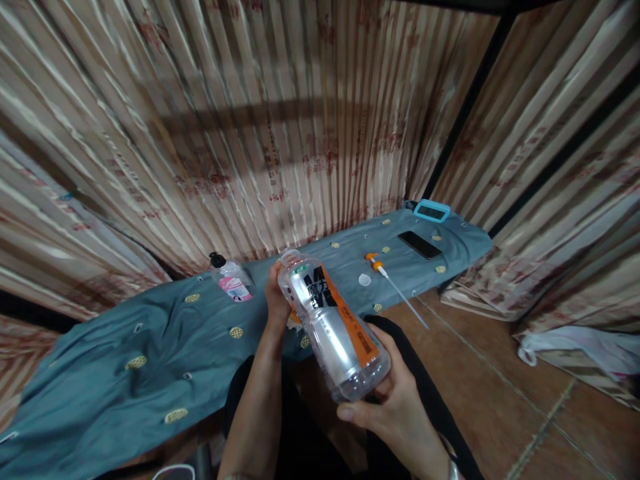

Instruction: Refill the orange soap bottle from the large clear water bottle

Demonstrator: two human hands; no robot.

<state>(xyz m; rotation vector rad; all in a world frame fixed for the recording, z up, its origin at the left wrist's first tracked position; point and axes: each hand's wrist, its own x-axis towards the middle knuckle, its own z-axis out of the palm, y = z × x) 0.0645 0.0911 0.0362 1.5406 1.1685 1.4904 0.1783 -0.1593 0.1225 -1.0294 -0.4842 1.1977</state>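
Note:
A clear plastic bottle (pixel 327 327) with a silver, black and orange label is held tilted over my lap, its uncapped-looking neck pointing up and left. My left hand (pixel 277 297) grips it near the neck, with most of its fingers hidden behind. Around the base curls my right hand (pixel 395 393), thumb underneath. Something orange and whitish shows partly behind the bottle by my left hand; I cannot make it out. To the right, an orange pump head (pixel 375 262) with a long clear tube lies on the blue cloth (pixel 165 360), its tube reaching past the edge.
A pump bottle with pink label (pixel 234 283) stands left on the cloth. A small white disc (pixel 365 280), a dark phone (pixel 420 245) and a light-blue framed object (pixel 432 211) lie right. Patterned curtains (pixel 280 133) hang behind. A white bag (pixel 575 347) rests at far right.

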